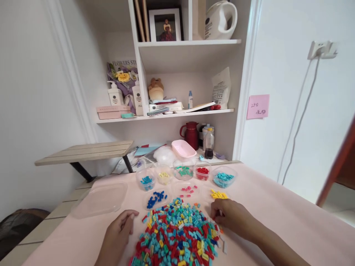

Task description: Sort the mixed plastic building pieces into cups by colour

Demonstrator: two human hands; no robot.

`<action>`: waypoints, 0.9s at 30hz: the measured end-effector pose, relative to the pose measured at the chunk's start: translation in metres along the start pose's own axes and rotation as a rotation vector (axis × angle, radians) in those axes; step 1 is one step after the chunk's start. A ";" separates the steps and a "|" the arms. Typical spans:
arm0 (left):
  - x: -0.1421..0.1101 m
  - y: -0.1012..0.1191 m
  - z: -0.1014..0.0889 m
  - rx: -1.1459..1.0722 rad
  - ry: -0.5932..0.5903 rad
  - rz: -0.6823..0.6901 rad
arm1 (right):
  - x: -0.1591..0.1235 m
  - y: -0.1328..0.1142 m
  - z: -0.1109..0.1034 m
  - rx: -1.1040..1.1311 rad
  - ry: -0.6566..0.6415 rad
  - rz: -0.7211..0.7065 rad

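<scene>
At the left, a clear, shallow plastic lid lies flat on the pink-covered table, its long axis running across the person's view. Right of it, the left hand rests beside the pile, loosely half-curled, its index finger pointing right toward the bricks; it shows nothing in its hold.

Next, a clear plastic bowl of bright blue bricks stands behind a clear, flat dish of dark blue bricks, which lie at mixed angles. Then comes a clear bowl of pale yellow bricks.

In the middle, the heap of small, oblong, multicoloured plastic bricks spreads on the table, its long axis running away from the person and its narrower end toward the containers; single bricks point every way. Beyond it stand a clear bowl of green bricks, a clear dish of scattered pink bricks and a clear bowl of red bricks.

To the right, yellow bricks lie just beyond the right hand. That hand bends down at the heap's right edge, thumb and fingers close together; I cannot tell whether a brick is between them. A clear bowl of turquoise bricks stands farther back.
</scene>
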State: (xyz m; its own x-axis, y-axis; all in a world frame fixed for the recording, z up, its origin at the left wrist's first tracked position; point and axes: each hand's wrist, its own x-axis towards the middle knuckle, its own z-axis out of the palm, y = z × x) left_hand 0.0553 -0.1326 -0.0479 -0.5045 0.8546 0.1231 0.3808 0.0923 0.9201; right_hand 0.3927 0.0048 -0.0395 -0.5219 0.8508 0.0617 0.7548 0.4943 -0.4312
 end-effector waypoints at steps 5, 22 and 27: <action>-0.003 -0.002 0.001 -0.074 0.029 0.005 | 0.003 0.007 0.006 0.024 -0.022 0.011; 0.003 -0.014 -0.002 -0.157 0.102 -0.001 | 0.005 0.007 0.009 0.089 -0.026 0.067; 0.000 -0.015 0.001 -0.126 0.079 -0.011 | 0.004 0.005 0.009 0.023 -0.015 0.018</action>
State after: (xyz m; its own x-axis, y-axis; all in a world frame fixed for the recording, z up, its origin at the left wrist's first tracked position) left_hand 0.0504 -0.1339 -0.0619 -0.5695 0.8106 0.1366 0.2766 0.0325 0.9604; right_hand 0.3913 0.0093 -0.0493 -0.5145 0.8565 0.0402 0.7549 0.4747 -0.4526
